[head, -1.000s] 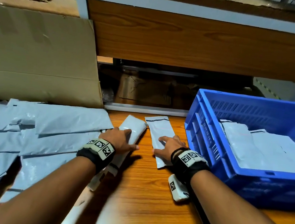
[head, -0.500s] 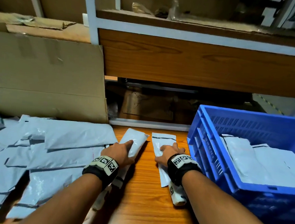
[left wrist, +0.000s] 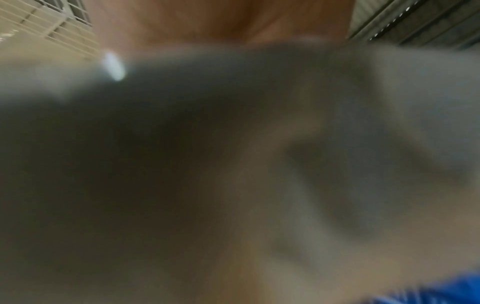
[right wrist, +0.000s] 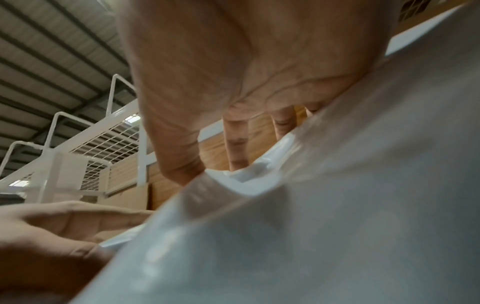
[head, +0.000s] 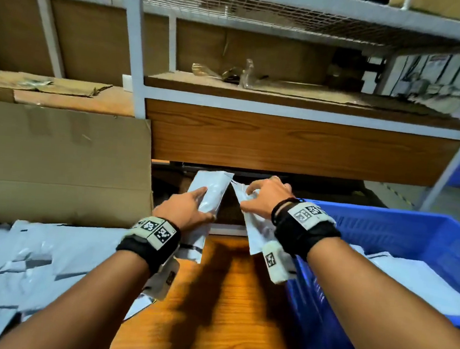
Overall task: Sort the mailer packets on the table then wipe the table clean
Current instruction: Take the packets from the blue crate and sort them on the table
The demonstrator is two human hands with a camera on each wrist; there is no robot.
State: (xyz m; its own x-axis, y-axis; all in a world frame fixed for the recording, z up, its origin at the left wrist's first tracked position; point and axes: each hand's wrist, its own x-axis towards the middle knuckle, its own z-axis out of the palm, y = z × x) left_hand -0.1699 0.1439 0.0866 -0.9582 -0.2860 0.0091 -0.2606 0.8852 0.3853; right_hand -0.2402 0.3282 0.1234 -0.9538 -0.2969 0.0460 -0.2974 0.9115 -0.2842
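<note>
My left hand [head: 189,209] grips a narrow grey mailer packet [head: 211,189] and holds it up off the wooden table [head: 219,312]. Beside it my right hand [head: 263,198] pinches a second grey packet [head: 257,232], also lifted, close to the blue crate [head: 412,237]. In the right wrist view the thumb and fingers [right wrist: 182,160] crease that packet [right wrist: 311,226]. The left wrist view is blurred and shows only grey plastic close up. A loose heap of grey mailers [head: 34,263] covers the table's left side.
The blue crate at the right holds several pale mailers [head: 409,276]. A flat cardboard sheet [head: 57,164] leans at the back left. A white metal shelf rack with a wooden panel [head: 295,141] overhangs the table's far edge.
Both hands have gone from lying on the two narrow packets on the table to lifting them into the air. The head view has tilted upward.
</note>
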